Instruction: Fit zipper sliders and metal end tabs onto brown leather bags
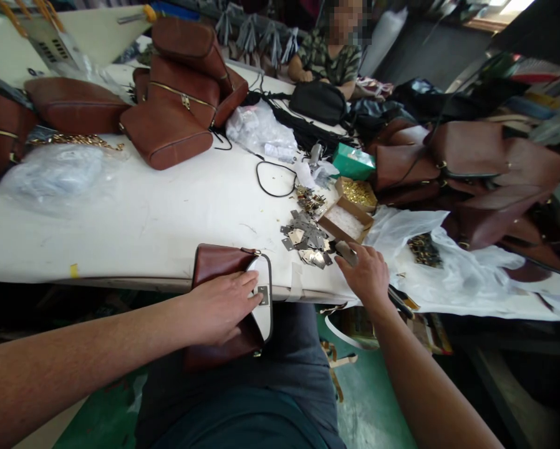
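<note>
Brown leather bag (219, 265): lay partly on the near edge of the worktop (168, 224), partly over the lap (294, 362); showed a white end panel (261, 325).
Metal plate (262, 295): sat on that panel, right at the tips of the left hand (221, 305).
Left hand: rested spread across bag and panel — pressed down rather than gripped, by the look of it.
Right hand (368, 274): hung well apart from the left, closed on a grey-brown piece (345, 253); could not tell of any join with the black-and-yellow handle (404, 302) beside the wrist.
Loose metal plates (303, 234): lay heaped just beside the right hand, near a cardboard box (335, 231) and brass-coloured fittings (356, 192).
Step in hand: looked like seating one plate on the panel; too small to tell if fastened.
Next move: seemed to call for a steady bag, a plate held from sliding, and careful alignment of the grey-brown piece — otherwise risked scuffed leather.
</note>
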`<move>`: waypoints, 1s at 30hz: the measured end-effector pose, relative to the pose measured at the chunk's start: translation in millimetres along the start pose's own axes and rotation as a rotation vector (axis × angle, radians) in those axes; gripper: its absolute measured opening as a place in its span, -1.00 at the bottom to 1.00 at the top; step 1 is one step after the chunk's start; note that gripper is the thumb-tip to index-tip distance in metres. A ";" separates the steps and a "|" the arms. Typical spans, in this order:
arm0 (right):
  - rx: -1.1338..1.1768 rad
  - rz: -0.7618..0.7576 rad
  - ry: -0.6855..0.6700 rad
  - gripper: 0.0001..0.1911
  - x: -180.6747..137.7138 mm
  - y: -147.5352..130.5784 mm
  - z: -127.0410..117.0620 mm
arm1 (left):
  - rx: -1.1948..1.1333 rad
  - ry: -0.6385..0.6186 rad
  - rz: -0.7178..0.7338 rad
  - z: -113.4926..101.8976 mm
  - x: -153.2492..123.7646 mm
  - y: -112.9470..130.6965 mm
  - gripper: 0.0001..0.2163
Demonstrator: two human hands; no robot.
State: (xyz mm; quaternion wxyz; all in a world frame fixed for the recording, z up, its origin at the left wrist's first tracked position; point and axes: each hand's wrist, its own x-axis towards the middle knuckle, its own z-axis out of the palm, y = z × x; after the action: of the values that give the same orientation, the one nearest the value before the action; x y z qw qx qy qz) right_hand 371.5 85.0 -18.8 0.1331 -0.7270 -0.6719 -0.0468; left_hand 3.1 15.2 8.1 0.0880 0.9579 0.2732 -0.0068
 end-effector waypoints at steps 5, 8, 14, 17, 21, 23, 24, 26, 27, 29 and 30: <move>-0.083 -0.042 -0.115 -0.50 19.7 22.7 11.3 | -0.046 -0.016 -0.012 -8.1 1.4 -0.3 -0.48; 0.149 0.079 0.005 -0.46 10.4 7.2 -2.6 | -0.063 -0.007 -0.031 -6.5 1.1 -0.5 -0.49; 1.431 0.286 -0.121 -0.60 -23.1 -94.0 -24.7 | -0.062 0.012 -0.024 -3.2 1.4 -1.6 -0.50; 1.738 0.316 -0.305 -0.73 -25.0 -152.1 -23.5 | -0.050 0.008 -0.019 -4.6 2.2 -1.4 -0.53; 1.795 0.383 -0.280 -0.61 -14.2 -196.3 -11.7 | -0.040 0.025 -0.021 -1.9 3.1 -1.2 -0.56; 1.732 0.370 -0.294 -0.51 -11.6 -205.3 -2.1 | -0.049 0.036 -0.026 0.8 3.2 -1.5 -0.57; 1.698 0.351 -0.319 -0.49 -11.8 -207.7 2.6 | -0.058 0.040 -0.031 2.1 3.2 -1.7 -0.58; 1.649 0.320 -0.358 -0.49 -14.5 -210.1 10.1 | -0.073 0.052 -0.035 4.2 2.8 -2.0 -0.58; 1.634 0.307 -0.367 -0.50 -16.7 -210.6 12.4 | -0.076 0.057 -0.037 5.1 2.5 -2.0 -0.57; 1.620 0.272 -0.372 -0.52 -22.3 -210.7 13.4 | -0.072 0.061 -0.042 6.5 1.8 -1.9 -0.55; 1.614 0.248 -0.372 -0.53 -25.7 -210.4 12.4 | -0.068 0.064 -0.043 7.1 1.6 -1.8 -0.54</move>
State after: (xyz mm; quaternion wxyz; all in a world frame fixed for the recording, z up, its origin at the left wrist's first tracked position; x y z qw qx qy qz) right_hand 159.6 76.3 -9.5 0.5039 -0.4730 -0.4255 0.5842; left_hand 3.8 16.4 0.8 0.1115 0.9479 0.2967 0.0312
